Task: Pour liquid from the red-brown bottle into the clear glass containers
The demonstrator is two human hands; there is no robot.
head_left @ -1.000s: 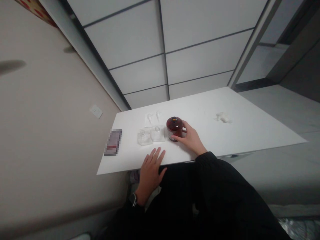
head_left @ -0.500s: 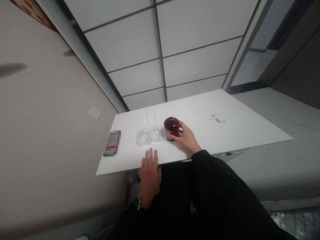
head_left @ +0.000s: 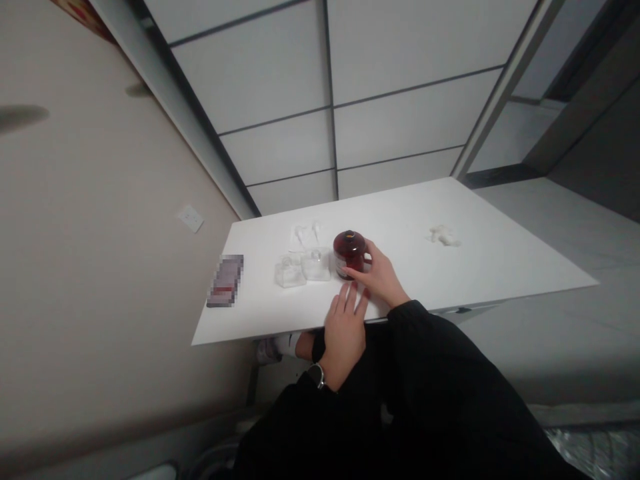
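Observation:
A dark red glass jug (head_left: pixel 349 244) with a side handle, a small neck opening and a pale label stands upright on the white table (head_left: pixel 490 247). My right hand (head_left: pixel 383 277) is closed around its handle side, thumb across the front. Just in front of the jug, my left hand (head_left: pixel 346 330) reaches over the table's near edge, fingers stretched out and holding nothing. Left of the jug stand two clear square glass bottles (head_left: pixel 291 272), side by side. Behind them lie two clear pump-like pieces (head_left: pixel 316 231).
A crumpled whitish clump (head_left: pixel 444 235) lies on the table's right part. At the left edge is a blurred-out flat item (head_left: pixel 226 281). A wall with a socket (head_left: pixel 191 218) borders the left side, and white panelled doors (head_left: pixel 285 147) stand behind the table.
My left hand has moved right, from in front of the clear bottles to just before the jug. My right hand keeps its hold on the jug. The view has shifted slightly.

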